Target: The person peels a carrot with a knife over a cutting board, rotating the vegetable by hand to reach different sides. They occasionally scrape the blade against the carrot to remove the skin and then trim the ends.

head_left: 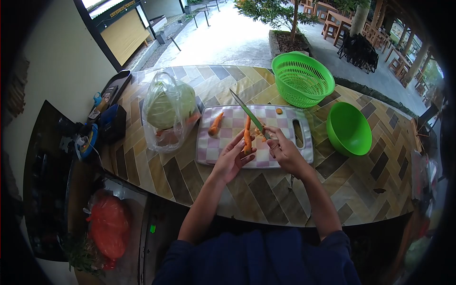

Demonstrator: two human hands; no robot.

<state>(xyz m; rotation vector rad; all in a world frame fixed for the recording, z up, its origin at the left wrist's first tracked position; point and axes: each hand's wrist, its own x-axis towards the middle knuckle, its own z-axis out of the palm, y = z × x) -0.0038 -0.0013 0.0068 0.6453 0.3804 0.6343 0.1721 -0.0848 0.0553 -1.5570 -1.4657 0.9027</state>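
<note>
Upright between the fingers of my left hand point(232, 157) is a slim carrot point(247, 135), held over the checkered cutting board point(209, 152). My right hand point(286, 153) grips a knife point(247, 110), its green-tinted blade pointing up and left, close beside the carrot. Orange scraps lie on the board near the knife's handle end. A second carrot piece point(215, 125) rests at the board's left side, and a small round orange slice point(279, 111) lies near its top right.
A plastic bag point(164, 135) holding a cabbage point(166, 107) stands left of the board. To the right are a green basket point(302, 78) and a green bowl point(349, 129). Dark trays and a tape roll are at the table's left edge; a red bag point(109, 223) sits lower left.
</note>
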